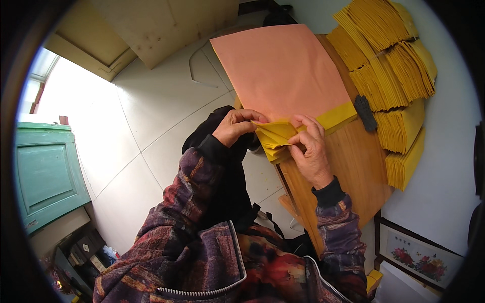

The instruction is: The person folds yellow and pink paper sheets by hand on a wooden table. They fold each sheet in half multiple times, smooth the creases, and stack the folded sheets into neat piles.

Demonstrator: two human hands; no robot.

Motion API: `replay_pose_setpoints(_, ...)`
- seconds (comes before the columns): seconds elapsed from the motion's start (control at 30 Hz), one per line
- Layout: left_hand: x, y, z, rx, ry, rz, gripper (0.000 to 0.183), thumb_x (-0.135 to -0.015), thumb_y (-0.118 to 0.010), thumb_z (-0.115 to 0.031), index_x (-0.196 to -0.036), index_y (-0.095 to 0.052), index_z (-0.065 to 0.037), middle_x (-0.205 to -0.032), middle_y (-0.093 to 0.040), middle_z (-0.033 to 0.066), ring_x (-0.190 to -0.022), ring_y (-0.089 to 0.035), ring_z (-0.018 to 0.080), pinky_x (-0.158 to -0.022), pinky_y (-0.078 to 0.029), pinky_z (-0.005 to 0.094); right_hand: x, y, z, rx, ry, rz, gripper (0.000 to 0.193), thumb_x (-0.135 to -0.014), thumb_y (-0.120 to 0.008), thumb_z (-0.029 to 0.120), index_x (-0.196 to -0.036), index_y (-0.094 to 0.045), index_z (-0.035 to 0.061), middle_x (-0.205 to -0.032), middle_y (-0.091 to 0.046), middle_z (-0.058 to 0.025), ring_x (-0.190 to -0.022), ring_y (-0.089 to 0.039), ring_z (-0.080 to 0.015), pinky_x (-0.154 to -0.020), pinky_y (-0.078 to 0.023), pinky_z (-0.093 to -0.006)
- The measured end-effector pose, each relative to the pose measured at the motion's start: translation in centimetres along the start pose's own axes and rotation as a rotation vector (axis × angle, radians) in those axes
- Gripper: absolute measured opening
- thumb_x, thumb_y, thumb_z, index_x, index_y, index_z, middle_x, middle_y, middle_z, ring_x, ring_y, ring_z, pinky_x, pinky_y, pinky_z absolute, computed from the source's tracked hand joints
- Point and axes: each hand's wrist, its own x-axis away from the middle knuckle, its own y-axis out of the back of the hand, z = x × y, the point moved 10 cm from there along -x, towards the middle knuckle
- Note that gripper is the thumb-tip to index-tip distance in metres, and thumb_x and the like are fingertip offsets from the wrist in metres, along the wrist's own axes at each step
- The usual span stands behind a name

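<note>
A folded yellow paper (275, 135) with several creased layers is held up between my two hands, over the near left edge of the wooden table. My left hand (236, 126) pinches its left end between thumb and fingers. At its right side, my right hand (309, 147) grips the folds, with the thumb and fingertips closed on the paper. Just beyond lies a large pink sheet (283, 65), flat on the table, with a yellow strip (341, 117) showing along its near edge. Some of the inner folds are hidden by my fingers.
Several stacks of folded yellow paper (394, 76) stand along the table's right side. A dark grey object (366, 113) lies beside them on the wooden table (348, 166). A teal cabinet (48, 164) is at the far left, above the tiled floor (136, 151). A framed flower picture (419, 255) leans at lower right.
</note>
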Motion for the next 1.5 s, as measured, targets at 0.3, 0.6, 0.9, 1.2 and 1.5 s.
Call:
replay_pose_setpoints(0.3,-0.3,0.2,0.3,-0.076,-0.018,-0.022,0.022,-0.085,-0.062,-0.007,-0.102,-0.065,0.006,-0.092,-0.067,0.0052,-0.083,-0.061,0.0108,-0.079,-0.049,0.0235,0.2,-0.2,-0.6,-0.059,-0.042,0.011,0.015,-0.071,-0.065,-0.005,-0.08,-0.056,0.0032,-0.126,-0.052,-0.0162,-0.122,-0.043,-0.0353,-0.101,-0.037,-0.0437)
replay_pose_setpoints(0.6,-0.3,0.7,0.8,-0.116,-0.006,-0.126,0.026,-0.09,-0.066,-0.019,-0.099,-0.066,0.006,-0.085,-0.067,0.0045,-0.075,-0.06,0.0102,-0.071,-0.05,0.0238,1.5,1.2,2.3,0.262,0.219,-0.218,0.04,-0.068,-0.073,-0.003,-0.102,-0.056,0.0084,-0.135,-0.043,-0.0155,-0.123,-0.043,-0.0358,-0.102,-0.038,-0.043)
replay_pose_setpoints(0.9,-0.2,0.6,0.8,-0.113,-0.001,-0.121,0.026,-0.091,-0.066,-0.019,-0.1,-0.066,0.006,-0.084,-0.066,0.0031,-0.074,-0.059,0.009,-0.07,-0.049,0.023,1.4,0.2,2.6,0.331,0.24,-0.119,0.012,-0.074,-0.069,0.0,-0.082,-0.063,0.0062,-0.133,-0.049,-0.0116,-0.126,-0.042,-0.033,-0.103,-0.039,-0.0417)
replay_pose_setpoints(1.2,-0.4,0.6,0.7,-0.112,-0.029,-0.07,0.024,-0.092,-0.063,-0.016,-0.101,-0.066,0.006,-0.089,-0.067,0.0039,-0.081,-0.06,0.0097,-0.077,-0.049,0.0235,0.3,0.2,1.4,0.118,0.074,-0.051,0.011,-0.073,-0.065,-0.004,-0.076,-0.059,0.0036,-0.132,-0.048,-0.0145,-0.126,-0.04,-0.035,-0.104,-0.035,-0.0434)
replay_pose_setpoints(1.5,0.0,0.1,-0.1,-0.057,-0.024,-0.005,0.024,-0.084,-0.057,-0.007,-0.102,-0.064,0.007,-0.094,-0.067,0.0061,-0.085,-0.062,0.012,-0.081,-0.049,0.0246,0.1,-0.2,0.2,0.0,-0.004,0.005,0.013,-0.073,-0.064,-0.005,-0.076,-0.055,0.0034,-0.133,-0.048,-0.0158,-0.127,-0.039,-0.0357,-0.105,-0.034,-0.0435)
